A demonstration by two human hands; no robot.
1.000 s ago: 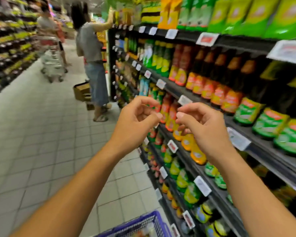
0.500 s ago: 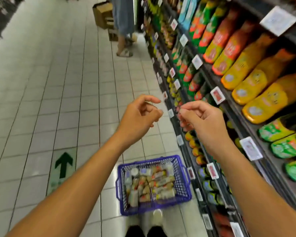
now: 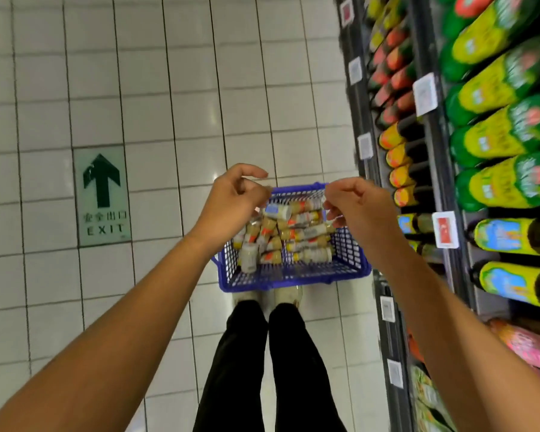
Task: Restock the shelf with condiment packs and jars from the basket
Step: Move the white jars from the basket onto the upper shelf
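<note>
Open tiled floor (image 3: 169, 88) is seen left of the left hand (image 3: 231, 204). The stocked shelf (image 3: 434, 151) edge runs just beside the right hand (image 3: 359, 207). One blue mesh basket (image 3: 293, 275) is set on the floor below both hands. Both hands are held loosely curled, gripping nothing. About a dozen pale, orange-labelled jars (image 3: 306, 235) are piled inside, lying on their sides.

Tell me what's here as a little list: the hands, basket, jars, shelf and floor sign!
left hand: above the basket, fingers loosely curled, holding nothing
right hand: above the basket's right side, loosely curled, holding nothing
basket: blue, below both hands
jars: piled on their sides in the basket
shelf: on the right, full of bottles
floor sign: green arrow, EXIT
</note>
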